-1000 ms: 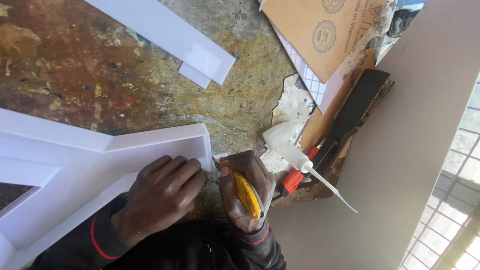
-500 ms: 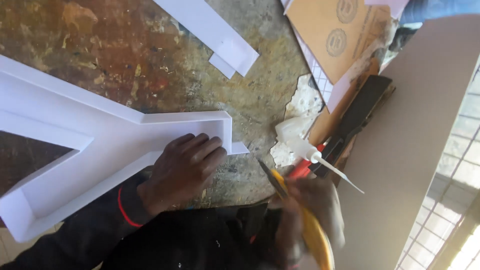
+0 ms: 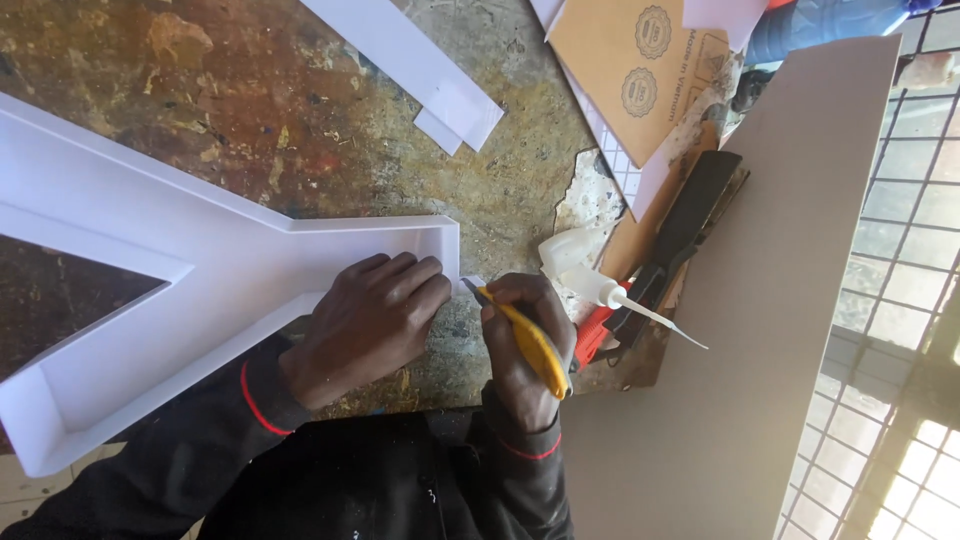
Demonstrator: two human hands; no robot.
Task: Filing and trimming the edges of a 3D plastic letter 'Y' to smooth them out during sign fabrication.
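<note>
**Knife tip at the corner of the white form**

Two hands are working at lower centre. The left hand (image 3: 370, 320) is lying flat, fingers together, pressing down the end of one large white walled letter form (image 3: 150, 270), which is running off the left edge. The right hand (image 3: 525, 345) is gripping one yellow-handled knife (image 3: 525, 340), tip touching the form's corner. One glue bottle (image 3: 585, 275) is lying just right. Two white strips (image 3: 420, 70) are sitting upper centre. The blade is hard to make out.
</note>
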